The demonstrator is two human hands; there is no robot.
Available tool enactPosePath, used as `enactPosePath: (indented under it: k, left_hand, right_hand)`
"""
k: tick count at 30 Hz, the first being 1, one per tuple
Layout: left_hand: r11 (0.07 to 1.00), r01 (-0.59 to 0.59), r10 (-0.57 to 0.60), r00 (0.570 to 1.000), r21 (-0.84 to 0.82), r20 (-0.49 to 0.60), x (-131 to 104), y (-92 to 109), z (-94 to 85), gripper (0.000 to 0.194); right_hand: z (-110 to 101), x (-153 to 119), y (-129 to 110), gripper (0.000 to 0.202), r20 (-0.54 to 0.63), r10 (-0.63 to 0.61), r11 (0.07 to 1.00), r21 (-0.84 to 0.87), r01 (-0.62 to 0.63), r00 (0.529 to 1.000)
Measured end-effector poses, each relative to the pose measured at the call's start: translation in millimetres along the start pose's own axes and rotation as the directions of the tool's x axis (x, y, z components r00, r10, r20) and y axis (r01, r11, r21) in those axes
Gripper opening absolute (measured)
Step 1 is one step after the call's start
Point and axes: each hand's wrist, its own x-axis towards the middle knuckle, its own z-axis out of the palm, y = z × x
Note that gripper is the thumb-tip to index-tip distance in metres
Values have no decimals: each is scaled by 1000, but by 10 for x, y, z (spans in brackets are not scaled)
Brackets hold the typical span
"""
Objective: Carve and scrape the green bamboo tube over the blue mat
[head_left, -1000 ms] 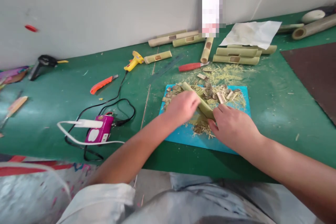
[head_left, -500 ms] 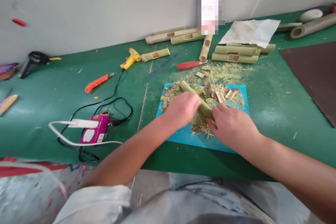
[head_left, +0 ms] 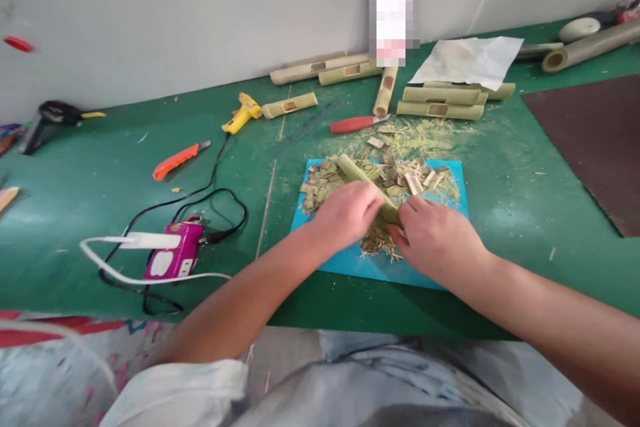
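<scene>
on the blue mat (head_left: 350, 259) at the near edge of the green table (head_left: 510, 213), a bamboo tube (head_left: 353, 171) lies slanted, far end up-left, near end toward the person. right hand (head_left: 433, 230) holds the near end, fingers bent over it, thumb on the near side. left hand (head_left: 350, 210) is curled up small against the middle of the tube, palm side hidden; can't tell if it grips the tube or something else.

bamboo chips (head_left: 320, 185) sit around the tube's far end, thin shavings (head_left: 379, 243) just below the hands. pale dust (head_left: 425, 139) beyond the mat. red-handled knife (head_left: 353, 125) behind the mat, blade pointing right. more tubes with cut windows (head_left: 440, 110) stacked back right, white paper (head_left: 467, 60) partly over them. one short tube (head_left: 290, 106) back left, next to a yellow glue gun (head_left: 241, 115). orange cutter (head_left: 176, 161) left of that, nearer. purple socket box (head_left: 173, 250) with a white plug near the left arm. screen at the wall (head_left: 393, 10) is blurred out.
</scene>
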Motion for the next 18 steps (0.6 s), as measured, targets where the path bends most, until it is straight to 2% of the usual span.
enactPosePath:
  k: [2, 4, 8, 11, 14, 15, 18]
  left_hand:
    - [1000, 0, 0, 1000, 5, -8, 8, 4, 1, 19]
    - [997, 69, -65, 995, 47, -70, 21, -12, -2, 21]
    - [999, 29, -29, 1000, -35, 7, 42, -68, -35, 20]
    - [995, 98, -99, 993, -21, -59, 47, -78, -69, 19]
    - [995, -2, 11, 996, -102, 85, 40, -56, -85, 19]
    - [994, -8, 19, 996, -111, 91, 37, -49, -84, 19]
    - [996, 89, -90, 995, -21, -45, 26, -40, -71, 20]
  right_hand:
    - [2, -1, -2, 28, -3, -1, 1000, 0, 1, 1000]
    - [8, -5, -3, 28, -21, -1, 1000, -3, 1, 1000]
    - [10, -12, -3, 27, -28, -5, 1000, 5, 5, 1000]
    - [-2, -8, -6, 27, -27, -6, 1000, 4, 6, 1000]
    - [-13, 1, -10, 26, -5, 0, 1000, 2, 0, 1000]
    - [-15, 3, -11, 27, 1, 5, 1000, 2, -5, 1000]
    - [-11, 3, -8, 28, 4, 11, 1000, 4, -11, 1000]
